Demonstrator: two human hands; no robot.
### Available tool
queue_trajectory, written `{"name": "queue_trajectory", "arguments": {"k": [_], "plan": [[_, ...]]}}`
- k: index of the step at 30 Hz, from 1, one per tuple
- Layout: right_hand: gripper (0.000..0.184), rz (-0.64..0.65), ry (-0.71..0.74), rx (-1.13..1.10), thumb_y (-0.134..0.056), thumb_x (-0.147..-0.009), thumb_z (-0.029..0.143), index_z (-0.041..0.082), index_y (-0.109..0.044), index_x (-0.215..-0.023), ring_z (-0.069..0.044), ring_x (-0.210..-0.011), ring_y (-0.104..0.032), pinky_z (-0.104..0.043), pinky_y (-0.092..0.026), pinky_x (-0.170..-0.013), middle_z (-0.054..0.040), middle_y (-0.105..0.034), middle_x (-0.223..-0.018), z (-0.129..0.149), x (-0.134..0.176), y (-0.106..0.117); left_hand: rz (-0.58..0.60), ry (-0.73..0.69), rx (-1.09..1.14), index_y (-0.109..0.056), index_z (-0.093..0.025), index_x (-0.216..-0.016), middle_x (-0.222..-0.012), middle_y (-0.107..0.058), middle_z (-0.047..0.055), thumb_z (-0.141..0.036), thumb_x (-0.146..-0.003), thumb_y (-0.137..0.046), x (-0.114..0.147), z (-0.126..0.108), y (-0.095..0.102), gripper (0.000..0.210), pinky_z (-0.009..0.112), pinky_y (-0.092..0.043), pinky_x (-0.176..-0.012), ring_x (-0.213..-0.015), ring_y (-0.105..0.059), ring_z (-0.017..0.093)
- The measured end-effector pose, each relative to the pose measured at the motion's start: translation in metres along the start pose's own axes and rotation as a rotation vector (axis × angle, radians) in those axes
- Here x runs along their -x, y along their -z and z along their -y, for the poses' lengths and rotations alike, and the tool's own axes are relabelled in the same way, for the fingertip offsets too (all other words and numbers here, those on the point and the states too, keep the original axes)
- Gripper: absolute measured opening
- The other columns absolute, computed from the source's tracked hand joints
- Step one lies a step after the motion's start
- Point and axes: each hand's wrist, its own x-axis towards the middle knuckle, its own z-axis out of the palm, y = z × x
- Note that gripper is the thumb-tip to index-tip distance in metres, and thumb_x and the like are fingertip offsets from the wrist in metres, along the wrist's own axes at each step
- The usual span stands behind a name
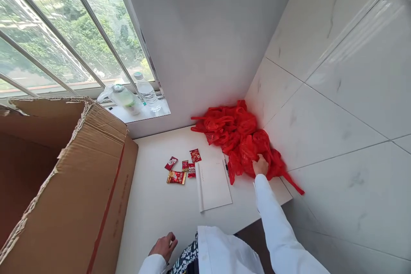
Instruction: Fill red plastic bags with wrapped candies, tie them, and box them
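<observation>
White surface (157, 209) with red bags (221, 122) heaped down its right edge, right hand (261, 165) touching their near end, can't tell if it's pinching, left hand (162, 246) loosely parted, well away.

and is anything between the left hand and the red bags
Yes, the notebook lies flat between the left hand and the red bags, with a pen by its right edge. The right hand touches the bags.
</observation>
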Motion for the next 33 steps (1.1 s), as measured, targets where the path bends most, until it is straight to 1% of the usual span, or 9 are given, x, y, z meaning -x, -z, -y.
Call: {"name": "queue_trajectory", "arguments": {"k": [4, 9, 13, 16, 18, 20, 24, 29, 33], "plan": [[0.046, 0.029, 0.102, -0.126, -0.039, -0.074, 0.017, 0.014, -0.054, -0.117, -0.025, -0.097, -0.058, -0.039, -0.046, -0.083, -0.0147, -0.060, -0.109, -0.010, 0.016, 0.031, -0.077, -0.068, 0.025, -0.060, -0.021, -0.078, -0.076, -0.068, 0.006, -0.021, -0.084, -0.040, 0.009, -0.010, 0.019, 0.021, 0.032, -0.046, -0.072, -0.077, -0.067, 0.024], [0.049, 0.276, 0.368, -0.261, -0.040, -0.068, 0.012, 0.022, -0.064, -0.110, -0.018, -0.087, -0.060, -0.030, -0.048, -0.078, -0.0048, -0.062, -0.104, 0.003, 0.066, 0.059, -0.221, -0.289, 0.136, -0.058, -0.022, -0.096, -0.097, -0.063, 0.006, -0.022, -0.090, -0.037, 0.008, -0.067, 0.050, 0.021, 0.029, -0.046, -0.084, -0.092, -0.063, 0.018], [0.057, 0.517, 0.586, -0.428, -0.037, -0.064, 0.003, 0.023, -0.068, -0.108, -0.016, -0.088, -0.061, -0.028, -0.047, -0.079, -0.0041, -0.063, -0.096, 0.040, 0.119, 0.056, -0.333, -0.458, 0.202, -0.047, -0.022, -0.120, -0.119, -0.052, 0.008, -0.021, -0.093, -0.032, 0.010, -0.115, 0.069, 0.031, 0.029, -0.045, -0.092, -0.095, -0.060, 0.014], [0.059, 0.631, 0.693, -0.492, -0.036, -0.063, -0.001, 0.024, -0.069, -0.106, -0.015, -0.085, -0.061, -0.027, -0.047, -0.078, -0.0032, -0.064, -0.090, 0.070, 0.154, 0.045, -0.291, -0.576, 0.183, -0.049, -0.025, -0.121, -0.124, -0.052, 0.005, -0.015, -0.085, -0.048, 0.011, -0.123, 0.070, 0.038, 0.029, -0.044, -0.095, -0.106, -0.056, 0.016], [0.058, 0.668, 0.744, -0.522, -0.037, -0.066, -0.002, 0.026, -0.070, -0.105, -0.015, -0.084, -0.061, -0.026, -0.048, -0.077, -0.0028, -0.064, -0.090, 0.086, 0.172, 0.038, -0.247, -0.611, 0.165, -0.053, -0.025, -0.118, -0.118, -0.059, 0.003, -0.009, -0.076, -0.056, 0.012, -0.116, 0.065, 0.045, 0.028, -0.046, -0.092, -0.107, -0.057, 0.018], [0.053, 0.669, 0.775, -0.552, -0.040, -0.071, -0.001, 0.027, -0.070, -0.105, -0.014, -0.085, -0.061, -0.026, -0.049, -0.078, -0.0028, -0.064, -0.091, 0.097, 0.183, 0.033, -0.236, -0.595, 0.157, -0.056, -0.023, -0.112, -0.104, -0.065, 0.002, -0.008, -0.072, -0.060, 0.014, -0.103, 0.060, 0.042, 0.026, -0.049, -0.083, -0.095, -0.062, 0.017], [0.046, 0.602, 0.745, -0.578, -0.041, -0.078, 0.003, 0.027, -0.070, -0.104, -0.015, -0.085, -0.062, -0.027, -0.050, -0.077, -0.0032, -0.065, -0.092, 0.101, 0.192, 0.027, -0.336, -0.481, 0.169, -0.062, -0.020, -0.086, -0.080, -0.065, 0.000, -0.015, -0.078, -0.056, 0.021, -0.070, 0.056, 0.011, 0.023, -0.047, -0.067, -0.071, -0.061, 0.013], [0.043, 0.543, 0.612, -0.484, -0.038, -0.081, 0.007, 0.024, -0.070, -0.103, -0.017, -0.090, -0.063, -0.030, -0.051, -0.080, -0.0045, -0.067, -0.097, 0.070, 0.199, 0.010, -0.484, -0.276, 0.190, -0.058, -0.019, -0.076, -0.071, -0.059, -0.001, -0.017, -0.083, -0.049, 0.024, -0.017, 0.050, 0.011, 0.020, -0.043, -0.064, -0.065, -0.057, 0.011], [0.037, 0.604, 0.585, -0.387, -0.040, -0.083, 0.013, 0.022, -0.067, -0.107, -0.020, -0.096, -0.062, -0.037, -0.049, -0.087, -0.0062, -0.066, -0.102, 0.044, 0.212, -0.004, -0.487, -0.141, 0.139, -0.059, -0.018, -0.082, -0.075, -0.060, 0.001, -0.015, -0.082, -0.049, 0.024, 0.016, 0.036, 0.011, 0.024, -0.045, -0.065, -0.067, -0.057, 0.013]]}}
